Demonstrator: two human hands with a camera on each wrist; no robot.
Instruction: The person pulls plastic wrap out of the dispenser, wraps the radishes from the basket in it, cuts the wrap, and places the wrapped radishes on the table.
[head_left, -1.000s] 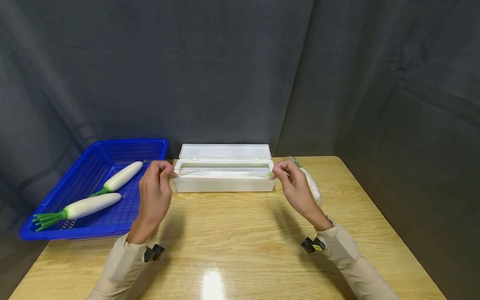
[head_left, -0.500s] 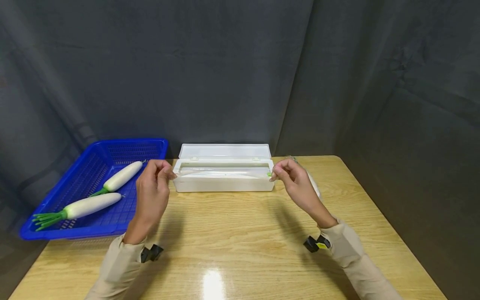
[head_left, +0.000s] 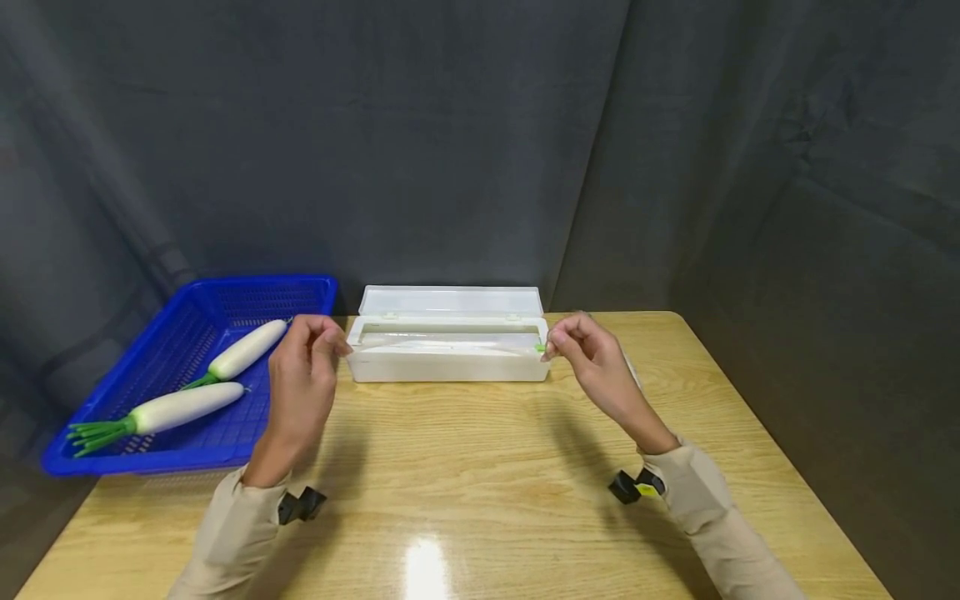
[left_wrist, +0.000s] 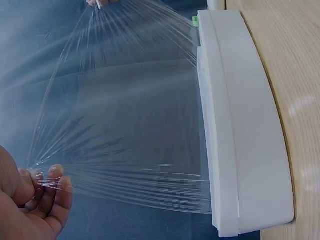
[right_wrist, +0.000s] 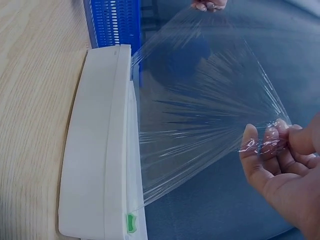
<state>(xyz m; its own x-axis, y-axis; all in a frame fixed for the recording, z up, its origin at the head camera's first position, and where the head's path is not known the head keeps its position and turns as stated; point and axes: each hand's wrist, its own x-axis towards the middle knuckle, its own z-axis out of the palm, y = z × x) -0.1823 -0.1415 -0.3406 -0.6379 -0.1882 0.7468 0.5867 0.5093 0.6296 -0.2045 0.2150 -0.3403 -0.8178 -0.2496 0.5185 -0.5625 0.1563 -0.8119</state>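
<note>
A sheet of clear plastic wrap stretches up out of a white cling film dispenser, whose lid stands raised at the back. My left hand pinches one corner of the film between thumb and fingers, above the dispenser's left end. At the other end my right hand pinches the opposite corner. In both wrist views the film is taut, with creases fanning out from the fingers. A green slider sits at the dispenser's right end.
On the left is a blue plastic basket holding two white radishes with green stems. Behind my right hand a pale wrapped item is mostly hidden. A dark curtain backs the wooden table.
Both hands keep their pinch on the plastic wrap. My left hand has drifted slightly left and up, my right forearm slightly right, covering more of the wrapped item.
</note>
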